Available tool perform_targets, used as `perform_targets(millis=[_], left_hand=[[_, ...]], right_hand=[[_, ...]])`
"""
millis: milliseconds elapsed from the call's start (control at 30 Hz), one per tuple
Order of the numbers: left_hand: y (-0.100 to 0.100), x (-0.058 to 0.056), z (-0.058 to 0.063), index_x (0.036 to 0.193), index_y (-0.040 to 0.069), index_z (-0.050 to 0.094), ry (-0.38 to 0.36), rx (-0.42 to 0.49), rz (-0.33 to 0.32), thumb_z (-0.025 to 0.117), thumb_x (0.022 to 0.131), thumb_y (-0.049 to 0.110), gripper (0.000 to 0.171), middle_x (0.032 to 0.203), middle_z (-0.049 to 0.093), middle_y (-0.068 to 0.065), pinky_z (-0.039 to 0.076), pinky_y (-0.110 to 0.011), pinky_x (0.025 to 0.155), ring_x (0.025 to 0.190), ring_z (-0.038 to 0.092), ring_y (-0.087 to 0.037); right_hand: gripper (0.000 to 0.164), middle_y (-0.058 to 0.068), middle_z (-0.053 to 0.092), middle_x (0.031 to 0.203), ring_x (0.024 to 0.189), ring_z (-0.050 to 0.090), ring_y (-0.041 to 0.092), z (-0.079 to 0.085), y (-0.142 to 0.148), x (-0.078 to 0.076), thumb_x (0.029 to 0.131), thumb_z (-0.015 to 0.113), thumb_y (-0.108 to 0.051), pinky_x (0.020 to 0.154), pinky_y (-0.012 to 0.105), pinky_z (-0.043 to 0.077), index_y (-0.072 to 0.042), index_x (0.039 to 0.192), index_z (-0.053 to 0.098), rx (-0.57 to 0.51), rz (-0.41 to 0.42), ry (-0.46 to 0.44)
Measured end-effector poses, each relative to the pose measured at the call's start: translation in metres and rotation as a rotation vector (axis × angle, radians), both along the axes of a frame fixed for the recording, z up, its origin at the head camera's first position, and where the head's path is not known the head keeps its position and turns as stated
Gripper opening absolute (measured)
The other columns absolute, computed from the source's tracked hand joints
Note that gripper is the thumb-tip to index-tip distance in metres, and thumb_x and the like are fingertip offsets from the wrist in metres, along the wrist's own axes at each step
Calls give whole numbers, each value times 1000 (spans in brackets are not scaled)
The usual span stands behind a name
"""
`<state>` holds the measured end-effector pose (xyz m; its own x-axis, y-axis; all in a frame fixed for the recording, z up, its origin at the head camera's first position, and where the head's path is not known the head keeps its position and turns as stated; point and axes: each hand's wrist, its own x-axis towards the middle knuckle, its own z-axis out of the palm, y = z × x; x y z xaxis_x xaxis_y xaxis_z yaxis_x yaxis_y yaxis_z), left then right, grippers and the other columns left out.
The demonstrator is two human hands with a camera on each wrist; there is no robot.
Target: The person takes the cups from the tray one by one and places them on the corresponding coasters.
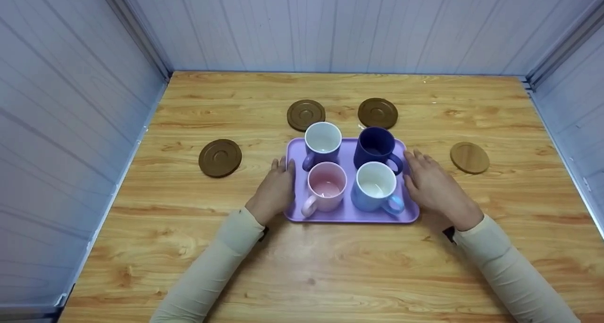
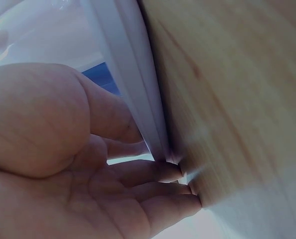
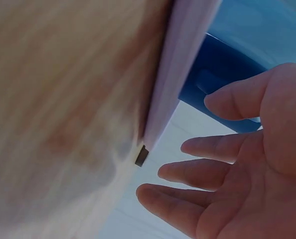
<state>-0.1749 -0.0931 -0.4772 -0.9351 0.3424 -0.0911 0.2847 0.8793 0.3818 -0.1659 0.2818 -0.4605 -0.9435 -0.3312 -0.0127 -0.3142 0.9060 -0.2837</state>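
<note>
A lilac tray point(image 1: 358, 217) lies on the table with several mugs on it. At its back stand a mug with a white inside and purple handle point(image 1: 323, 141) and a dark blue mug point(image 1: 375, 148). In front are a pink mug point(image 1: 326, 188) and a light blue mug point(image 1: 375, 191). My left hand point(image 1: 276, 191) rests at the tray's left side, thumb by the rim, fingertips on the tabletop in the left wrist view. Beside the right rim is my right hand point(image 1: 434, 186), fingers extended and spread, with a gap to the rim in the right wrist view.
Two dark brown coasters point(image 1: 306, 115) point(image 1: 377, 113) lie behind the tray. Another dark coaster point(image 1: 220, 158) is to the left, and a light wooden coaster point(image 1: 469, 157) lies at the right. Pale panel walls point(image 1: 330, 30) enclose the wooden table point(image 1: 330, 271) on the back and sides.
</note>
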Motion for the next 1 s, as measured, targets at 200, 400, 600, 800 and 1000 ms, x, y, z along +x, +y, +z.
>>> perform_targets(millis=[200, 400, 600, 800, 1000], left_hand=[[1, 0, 0, 153, -14, 36, -18, 0, 0, 51, 92, -5, 63, 155, 32, -42, 29, -55, 122, 144, 31, -60], [1, -1, -1, 151, -16, 37, 4, -25, -14, 52, 94, -3, 61, 154, 35, -43, 31, -54, 122, 143, 34, -60], [0, -1, -2, 152, -15, 36, -5, -8, -2, 54, 93, -4, 63, 154, 34, -43, 30, -54, 122, 143, 33, -61], [0, -1, -1, 153, -14, 35, -21, -16, 8, 53, 94, -3, 63, 156, 32, -41, 30, -55, 122, 144, 31, -60], [1, -1, 1, 154, -13, 35, -29, -24, 11, 53, 95, -2, 63, 157, 31, -40, 31, -55, 121, 145, 31, -59]], right_hand=[[60, 46, 37, 150, 135, 40, 64, -5, 1, 0, 102, 52, -15, 116, 68, 31, 16, 151, 37, -1, 10, 15], [59, 45, 38, 149, 136, 40, 64, -9, 1, 2, 102, 52, -16, 116, 67, 31, 16, 150, 38, -3, 3, 18], [58, 44, 37, 151, 137, 38, 64, -10, -1, 3, 103, 52, -16, 116, 68, 31, 14, 151, 39, 12, -4, -2], [56, 44, 40, 149, 135, 42, 63, -11, -2, 4, 103, 51, -15, 114, 68, 33, 15, 149, 41, 23, 18, 2], [54, 43, 44, 147, 134, 46, 60, -13, -1, 3, 103, 50, -13, 114, 66, 36, 18, 147, 42, 17, 43, 17]])
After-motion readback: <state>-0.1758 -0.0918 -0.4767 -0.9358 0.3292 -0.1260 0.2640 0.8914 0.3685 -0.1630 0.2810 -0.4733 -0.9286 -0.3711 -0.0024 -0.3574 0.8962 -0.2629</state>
